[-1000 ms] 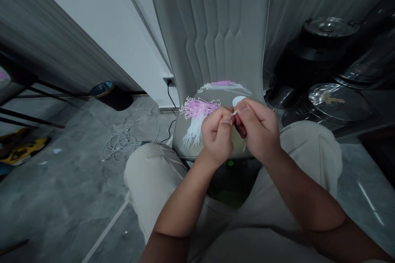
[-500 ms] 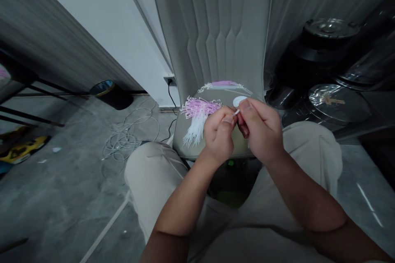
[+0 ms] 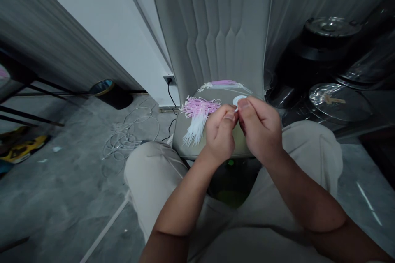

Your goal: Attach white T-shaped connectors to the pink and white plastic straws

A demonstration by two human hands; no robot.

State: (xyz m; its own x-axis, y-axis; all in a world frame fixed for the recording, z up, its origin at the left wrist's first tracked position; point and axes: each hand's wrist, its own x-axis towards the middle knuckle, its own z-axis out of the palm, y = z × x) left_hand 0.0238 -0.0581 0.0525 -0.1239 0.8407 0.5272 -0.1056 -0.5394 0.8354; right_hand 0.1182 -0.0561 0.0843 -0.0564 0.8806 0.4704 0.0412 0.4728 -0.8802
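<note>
My left hand [image 3: 220,131] and my right hand [image 3: 261,127] meet above the front of the chair seat, both pinched closed. Between their fingertips shows a short bit of a thin white stick [image 3: 236,109]; the rest is hidden by the fingers. Just behind my right thumb lies a white round piece [image 3: 239,100] on the seat. Left of my left hand spreads a pile of thin sticks [image 3: 200,117], pink at the hooked end and white at the other. Farther back on the seat rests a smaller bundle of pink and white sticks [image 3: 224,84].
The grey padded chair [image 3: 216,16] stands between my knees. A coiled pale cable [image 3: 123,144] and a dark bin [image 3: 111,94] are on the floor to the left. A plug [image 3: 169,80] sits in the wall socket. Dark pots with a metal lid [image 3: 333,27] stand at the right.
My hands have drawn slightly closer together, and less of the white stick shows between the fingertips. The piles on the seat stay as they were.
</note>
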